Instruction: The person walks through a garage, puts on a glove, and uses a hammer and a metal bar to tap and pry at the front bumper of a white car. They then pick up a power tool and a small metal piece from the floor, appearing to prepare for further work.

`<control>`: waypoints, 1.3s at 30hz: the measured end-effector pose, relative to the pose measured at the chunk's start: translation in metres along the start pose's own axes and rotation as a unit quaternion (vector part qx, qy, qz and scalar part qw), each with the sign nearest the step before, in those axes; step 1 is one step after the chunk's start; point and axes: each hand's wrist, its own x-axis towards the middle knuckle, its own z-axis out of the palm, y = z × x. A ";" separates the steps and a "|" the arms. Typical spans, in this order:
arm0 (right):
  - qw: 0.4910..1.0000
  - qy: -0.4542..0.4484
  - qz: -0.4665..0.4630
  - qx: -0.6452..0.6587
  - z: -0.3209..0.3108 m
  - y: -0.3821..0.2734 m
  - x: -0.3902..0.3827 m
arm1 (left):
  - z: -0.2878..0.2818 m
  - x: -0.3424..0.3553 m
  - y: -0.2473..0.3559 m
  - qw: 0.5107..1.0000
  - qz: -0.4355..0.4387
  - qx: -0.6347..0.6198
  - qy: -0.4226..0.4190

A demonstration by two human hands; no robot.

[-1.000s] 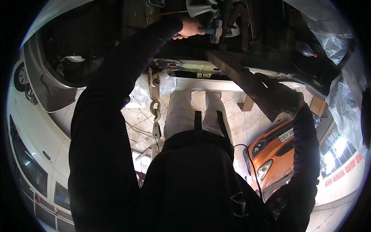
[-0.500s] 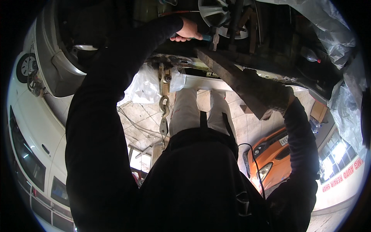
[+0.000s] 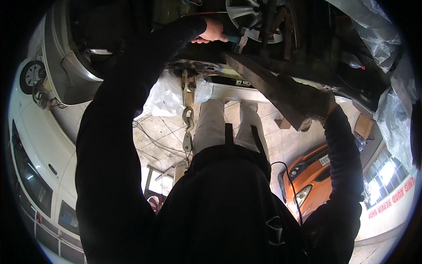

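Our left hand (image 3: pixel 212 31) wraps its fingers around a teal-handled, grey-metal-headed hammer (image 3: pixel 241 42) on the far side, head rightward; our right hand (image 3: pixel 320 104) grips a long, rough brown wooden block (image 3: pixel 259 79) slanting far left.

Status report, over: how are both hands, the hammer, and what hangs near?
Left hand closed on hammer. Right hand grips wooden block. Hammer near block's upper end; contact unclear. Clamp with hook hangs left of block.

A grey outline (image 3: pixel 274 232) marks the black long-sleeved top (image 3: pixel 211 198) worn over off-white trousers (image 3: pixel 209 125).
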 end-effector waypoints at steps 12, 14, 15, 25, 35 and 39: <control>1.000 -0.008 0.010 0.021 -0.002 0.004 0.038 | -0.063 -0.030 -0.019 0.988 -0.033 -0.095 0.118; 0.999 -0.008 0.034 0.028 0.004 0.003 0.032 | -0.033 -0.015 -0.019 0.987 0.002 -0.071 0.145; 0.999 -0.007 0.032 0.027 0.003 0.002 0.033 | -0.021 -0.016 -0.024 1.000 0.001 -0.015 -0.006; 0.999 0.005 0.019 0.033 0.008 0.004 0.037 | -0.032 -0.033 -0.024 0.992 -0.083 -0.058 0.079; 0.999 0.016 0.026 0.041 0.021 0.006 0.066 | -0.018 -0.044 -0.011 0.990 -0.135 0.014 -0.046; 0.998 0.018 0.032 0.047 0.025 0.006 0.065 | -0.053 -0.039 -0.013 0.991 -0.127 0.048 0.016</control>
